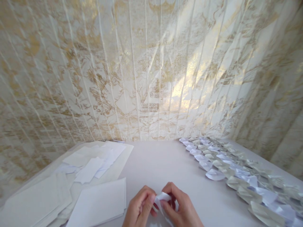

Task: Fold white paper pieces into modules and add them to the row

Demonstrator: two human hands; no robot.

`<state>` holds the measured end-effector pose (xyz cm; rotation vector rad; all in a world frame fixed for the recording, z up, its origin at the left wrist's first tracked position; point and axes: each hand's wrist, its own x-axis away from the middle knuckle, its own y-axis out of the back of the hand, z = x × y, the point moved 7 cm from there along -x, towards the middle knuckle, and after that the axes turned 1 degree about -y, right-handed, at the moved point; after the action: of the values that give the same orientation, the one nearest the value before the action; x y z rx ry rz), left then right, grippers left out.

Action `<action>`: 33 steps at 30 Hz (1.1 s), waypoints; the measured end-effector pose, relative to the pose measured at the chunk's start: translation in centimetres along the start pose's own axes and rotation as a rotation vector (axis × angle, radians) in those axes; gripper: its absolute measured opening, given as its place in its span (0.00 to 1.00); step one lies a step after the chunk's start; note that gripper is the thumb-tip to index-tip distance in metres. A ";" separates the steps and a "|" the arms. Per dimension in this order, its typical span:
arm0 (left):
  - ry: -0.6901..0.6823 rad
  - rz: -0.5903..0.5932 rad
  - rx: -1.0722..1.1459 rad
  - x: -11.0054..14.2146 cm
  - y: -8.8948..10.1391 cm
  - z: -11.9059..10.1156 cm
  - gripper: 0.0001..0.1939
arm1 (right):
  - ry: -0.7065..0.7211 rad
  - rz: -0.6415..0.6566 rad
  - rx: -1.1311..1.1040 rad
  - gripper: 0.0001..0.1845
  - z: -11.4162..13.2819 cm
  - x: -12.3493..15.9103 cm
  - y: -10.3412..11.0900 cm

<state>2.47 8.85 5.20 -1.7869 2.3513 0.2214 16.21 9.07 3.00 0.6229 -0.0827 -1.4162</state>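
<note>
Near the front edge of the view, a small piece of white paper [163,197] is curled between my two hands. My left hand [142,206] pinches its left side with thumb and fingers. On the other side my right hand [180,205] grips the paper, thumb in front and fingers bent behind it. Part of the paper hangs below, between the palms, and its full shape is hidden by the fingers. Close to my left hand lies a stack of white paper sheets [101,200].
Rows of folded white and cream paper pieces [215,174] run along the right of the pale table [156,160]. More cream sheets [35,198] and loose white pieces [90,170] lie at the left. A patterned gold-and-white curtain [132,78] hangs behind the table.
</note>
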 end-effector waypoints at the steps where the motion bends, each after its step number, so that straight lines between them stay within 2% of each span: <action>1: 0.014 0.002 0.010 0.0 -0.1 0.0 0.22 | 0.035 -0.014 0.022 0.04 0.4 0.0 0.2; 3: 0.059 0.000 0.020 0.1 -0.1 0.4 0.24 | 0.152 -0.044 0.063 0.02 1.7 0.0 0.8; 6: 0.181 -0.024 0.045 0.2 0.1 1.8 0.26 | 0.397 -0.050 0.086 0.06 4.2 0.2 1.3; 8: 0.271 -0.014 0.103 0.4 0.0 2.9 0.26 | 0.479 -0.024 0.087 0.07 4.9 0.3 1.3; 10: 0.313 0.026 0.182 0.4 -0.5 3.6 0.29 | 0.461 -0.011 0.101 0.09 4.7 0.2 1.3; 15: 0.241 0.032 0.329 0.3 -1.3 3.5 0.33 | 0.402 -0.041 0.170 0.15 4.2 0.2 1.6; 20: 0.230 -0.029 0.254 0.2 -0.5 3.6 0.30 | 0.416 -0.063 0.110 0.15 4.7 0.1 1.8; 25: 0.256 -0.028 0.170 0.3 -0.2 4.1 0.32 | 0.391 -0.108 0.187 0.16 4.3 0.1 1.1; 29: 0.219 -0.053 0.157 0.2 0.1 3.5 0.29 | 0.280 -0.096 0.153 0.12 3.6 0.0 1.0; 33: 0.189 0.020 0.005 0.5 -0.4 3.2 0.25 | 0.064 -0.051 -0.026 0.04 2.1 -0.1 1.0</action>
<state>2.84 9.00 2.01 -1.8580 2.4940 0.0500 16.26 8.49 5.24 0.6518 0.0022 -1.4437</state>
